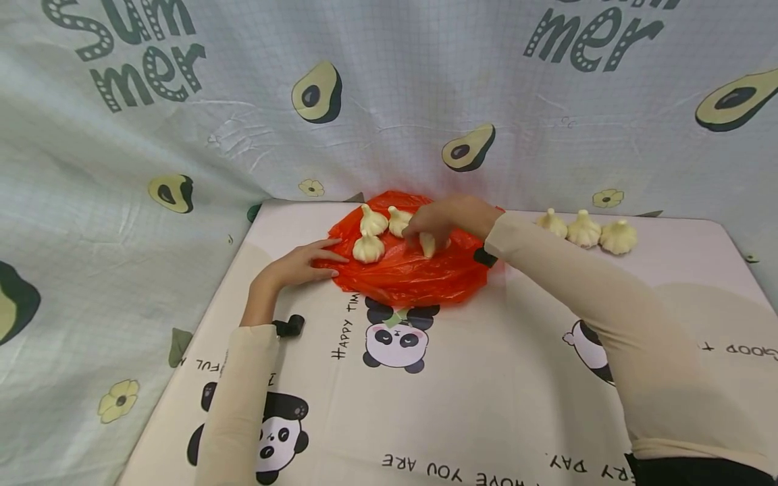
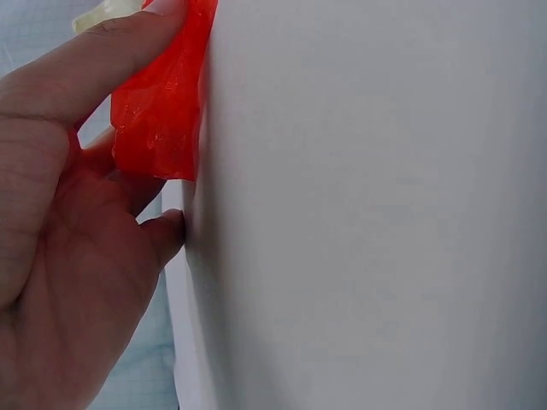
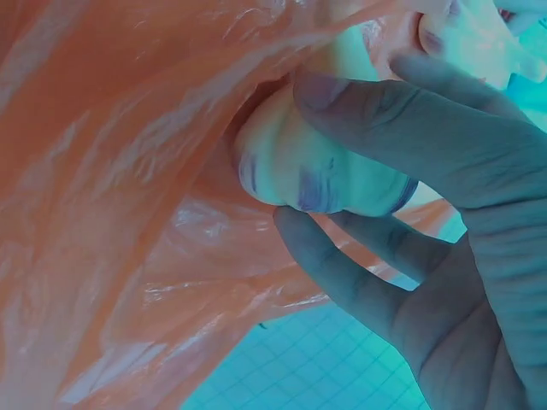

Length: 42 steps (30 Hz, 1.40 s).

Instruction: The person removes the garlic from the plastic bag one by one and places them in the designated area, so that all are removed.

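A crinkled red plastic bag [image 1: 419,280] lies at the back middle of the table. My right hand [image 1: 440,219] reaches over it and pinches a garlic bulb [image 3: 316,166] between thumb and fingers. In the right wrist view, red plastic lies close against that bulb. Three other garlic bulbs [image 1: 369,248] rest on the bag, left of my right hand. My left hand [image 1: 304,263] is at the bag's left edge. In the left wrist view, its thumb lies over the red plastic [image 2: 158,128], with other fingers behind, holding the edge.
Three more garlic bulbs [image 1: 583,229] stand in a row at the back right of the table, beyond my right forearm. The panda-print tabletop [image 1: 486,391] ends at an avocado-print cloth [image 1: 389,148], which hangs behind and along the left side.
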Motion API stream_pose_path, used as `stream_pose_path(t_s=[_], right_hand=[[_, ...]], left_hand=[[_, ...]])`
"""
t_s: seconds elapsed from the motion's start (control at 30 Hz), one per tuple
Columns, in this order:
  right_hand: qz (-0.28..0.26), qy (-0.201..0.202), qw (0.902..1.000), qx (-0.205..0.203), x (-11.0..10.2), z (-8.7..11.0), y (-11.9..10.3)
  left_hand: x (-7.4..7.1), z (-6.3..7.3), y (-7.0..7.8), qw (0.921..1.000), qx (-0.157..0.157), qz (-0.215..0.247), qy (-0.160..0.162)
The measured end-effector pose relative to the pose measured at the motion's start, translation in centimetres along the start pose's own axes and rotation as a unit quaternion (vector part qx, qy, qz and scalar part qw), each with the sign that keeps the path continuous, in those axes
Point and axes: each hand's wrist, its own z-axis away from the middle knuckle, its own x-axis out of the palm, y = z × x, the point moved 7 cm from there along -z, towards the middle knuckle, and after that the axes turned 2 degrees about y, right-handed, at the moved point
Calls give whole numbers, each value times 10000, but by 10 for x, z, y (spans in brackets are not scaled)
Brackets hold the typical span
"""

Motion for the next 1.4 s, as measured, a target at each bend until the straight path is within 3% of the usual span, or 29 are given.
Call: stream_pose_path(t_s=[0.07,0.1,0.2,0.6,0.8,1.17,1.4], right_hand=[[18,33,10000,-62,1,3,0],[389,106,9987,-301,0,4,-2],[613,274,9963,-528,-2,9,-4],[-101,1437,9868,-743,-19,40,3],[-251,2049,9739,-942,-21,58,4],[-543,2795,9516,-1155,-6,88,14],[-881,3136,9402,-1001,8,108,25]], left_hand=[[0,0,0,10000,15,-10,3],[0,0,0,10000,30,-13,9],[0,0,-1,10000,8,-17,13],[1,0,0,10000,-38,-24,6],[0,1,1,10000,-18,-11,50],[0,-2,-1,9996,-231,123,78],[-3,-3,1,9990,-332,216,198]])
